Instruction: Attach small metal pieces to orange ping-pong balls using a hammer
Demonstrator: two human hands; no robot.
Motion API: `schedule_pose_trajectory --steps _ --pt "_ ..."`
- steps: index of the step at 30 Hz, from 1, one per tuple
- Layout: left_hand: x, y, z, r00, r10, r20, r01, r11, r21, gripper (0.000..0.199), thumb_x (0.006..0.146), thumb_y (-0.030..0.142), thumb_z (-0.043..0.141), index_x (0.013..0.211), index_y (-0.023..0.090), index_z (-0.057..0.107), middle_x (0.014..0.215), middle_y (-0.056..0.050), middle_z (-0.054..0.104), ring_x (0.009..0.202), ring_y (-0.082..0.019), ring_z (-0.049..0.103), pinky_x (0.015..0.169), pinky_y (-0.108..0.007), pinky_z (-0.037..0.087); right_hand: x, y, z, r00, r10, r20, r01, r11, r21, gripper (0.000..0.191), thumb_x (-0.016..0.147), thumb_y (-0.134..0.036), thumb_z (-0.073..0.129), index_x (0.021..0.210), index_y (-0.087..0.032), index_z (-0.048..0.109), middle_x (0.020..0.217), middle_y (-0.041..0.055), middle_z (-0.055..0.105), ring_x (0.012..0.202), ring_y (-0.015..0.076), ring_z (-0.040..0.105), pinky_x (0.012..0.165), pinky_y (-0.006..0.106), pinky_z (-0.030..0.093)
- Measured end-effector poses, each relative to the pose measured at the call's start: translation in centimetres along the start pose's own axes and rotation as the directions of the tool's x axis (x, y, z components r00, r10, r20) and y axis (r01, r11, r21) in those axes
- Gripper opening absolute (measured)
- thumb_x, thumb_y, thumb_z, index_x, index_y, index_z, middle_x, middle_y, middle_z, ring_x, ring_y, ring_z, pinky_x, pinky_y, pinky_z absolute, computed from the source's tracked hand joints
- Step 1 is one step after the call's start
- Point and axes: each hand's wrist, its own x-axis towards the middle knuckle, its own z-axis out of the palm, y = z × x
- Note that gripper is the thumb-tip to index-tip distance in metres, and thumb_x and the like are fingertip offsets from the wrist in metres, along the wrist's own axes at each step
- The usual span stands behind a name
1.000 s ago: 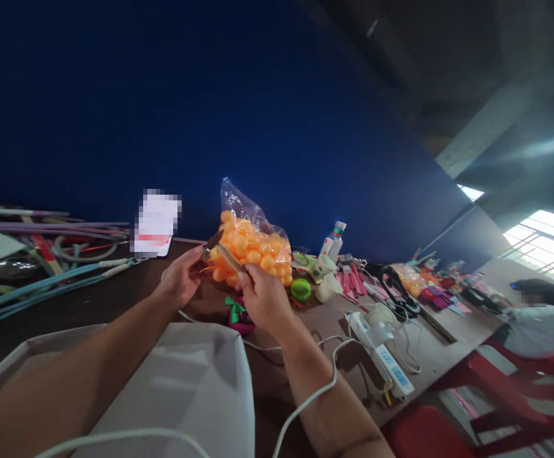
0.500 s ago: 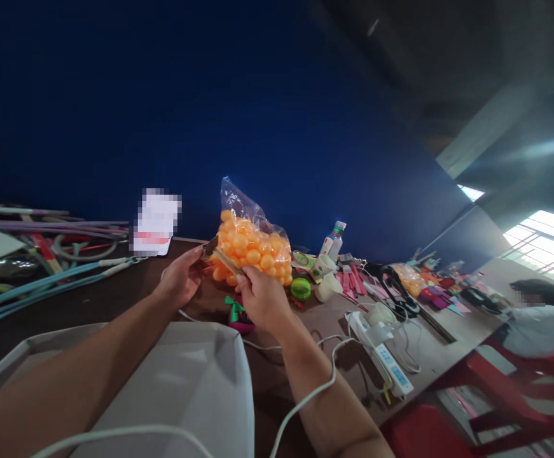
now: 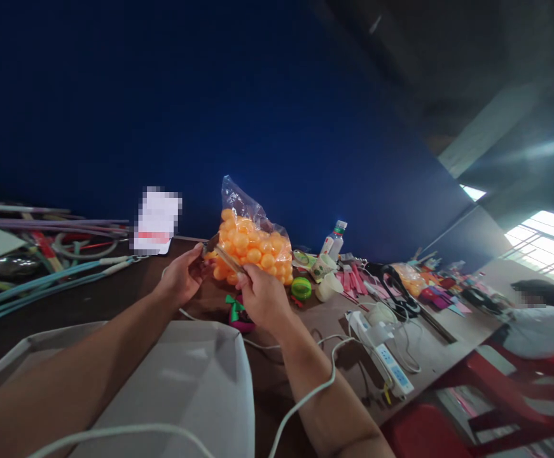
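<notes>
My right hand is closed on one end of a thin tan strip, which slants up and left. Its exact kind is unclear. Facing it, my left hand has its thumb and fingertips drawn together by a small dark piece near the strip's far end; what they grip is too small to name. Just behind both hands stands a clear plastic bag full of orange balls. Below the strip lies a purple item with a green bow, partly hidden by my right hand. A green striped ball sits to the right.
A phone leans at the back left, beside bundled rods. A pale box-like surface lies under my left forearm. To the right are a bottle, a power strip and loose cables. Red chairs stand beyond the table edge.
Both hands hold nearly the same place. The dark piece by my left fingertips has shifted slightly, and the left fingers look a little farther apart from the strip.
</notes>
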Motion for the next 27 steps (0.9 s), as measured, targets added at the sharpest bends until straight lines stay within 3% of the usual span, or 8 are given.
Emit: schedule_pose_trajectory --steps 15,21,25,27 --pt "-0.1 0.0 0.1 1.000 -0.012 0.019 0.012 1.000 0.001 0.016 0.088 0.016 0.054 0.077 0.012 0.064 0.059 -0.003 0.064 0.051 -0.011 0.063 0.054 -0.020 0.056 0.0 -0.1 -0.2 1.000 -0.030 0.001 0.030 0.999 0.031 0.024 0.096 -0.031 0.039 0.103 -0.022 0.061 0.090 0.0036 0.070 0.084 0.0170 0.064 0.073 0.026 0.042" --pt "0.2 0.0 -0.3 0.999 -0.021 -0.050 0.022 1.000 0.016 0.010 0.084 0.015 0.059 0.076 0.013 0.064 0.060 -0.002 0.063 0.051 -0.011 0.061 0.054 -0.022 0.055 -0.1 -0.4 -0.5 0.999 -0.005 0.038 0.005 1.000 0.000 0.024 0.094 -0.030 0.044 0.107 -0.022 0.062 0.090 0.0042 0.070 0.082 0.0175 0.063 0.071 0.026 0.042" --pt "0.3 0.0 -0.6 0.999 0.004 0.033 -0.004 1.000 0.000 0.006 0.083 0.016 0.060 0.080 0.015 0.065 0.069 -0.003 0.067 0.055 -0.012 0.062 0.059 -0.024 0.055 -0.8 -0.9 -2.1 0.984 -0.126 0.124 0.122 0.992 0.040 0.024 0.092 -0.030 0.050 0.110 -0.024 0.064 0.094 0.0026 0.071 0.085 0.0165 0.063 0.073 0.025 0.042" --pt "0.3 0.1 -0.5 0.999 -0.005 0.038 0.005 1.000 -0.001 0.007 0.083 0.017 0.061 0.080 0.013 0.066 0.069 -0.004 0.067 0.055 -0.012 0.062 0.057 -0.024 0.055 -1.2 -1.1 -3.0 0.942 -0.252 0.223 0.242 0.968 0.073 0.025 0.088 -0.028 0.055 0.111 -0.026 0.065 0.099 0.0009 0.071 0.089 0.0161 0.063 0.076 0.025 0.042"
